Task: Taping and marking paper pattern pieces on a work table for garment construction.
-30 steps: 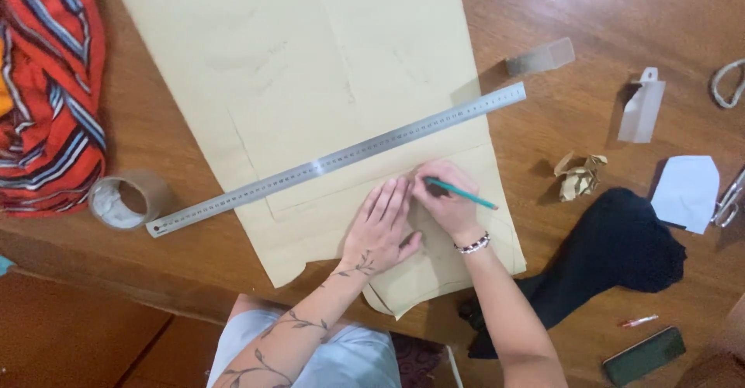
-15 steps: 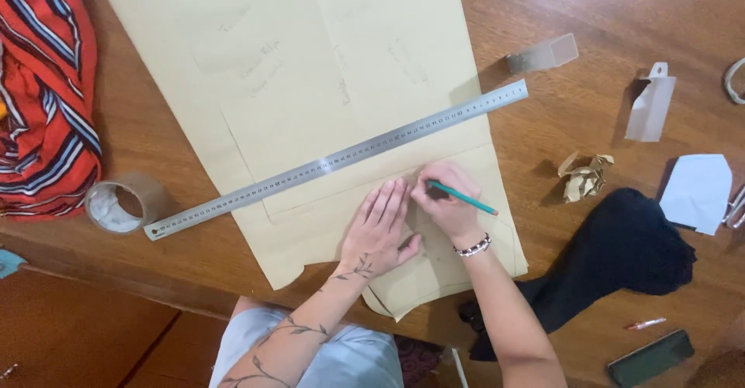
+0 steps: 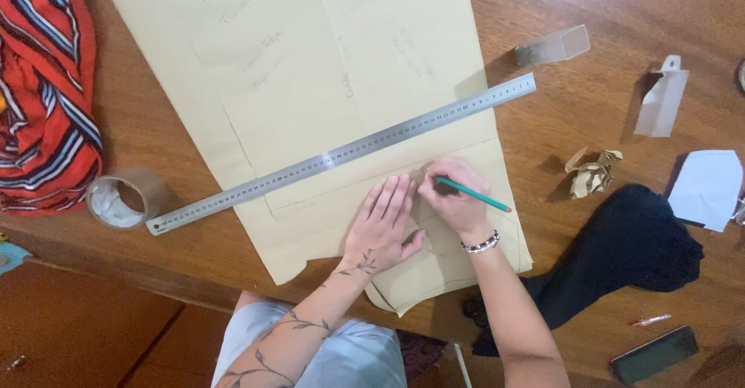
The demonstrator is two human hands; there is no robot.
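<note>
Two hands at lower centre | left hand (image 3: 382, 225) spread flat, pinning the tan pattern paper (image 3: 334, 101) | right hand (image 3: 456, 194) pinching a green pencil (image 3: 473, 195), tip on the sheet below the steel ruler (image 3: 341, 154) | we judge line-marking under way; next needs a steady sheet

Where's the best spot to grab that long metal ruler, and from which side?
Probably the ruler's far right end: it pokes past the paper onto bare table, away from both hands. Come from above, pinching across its narrow width, since it lies flat and thin; tipping one edge up first may help.
</note>
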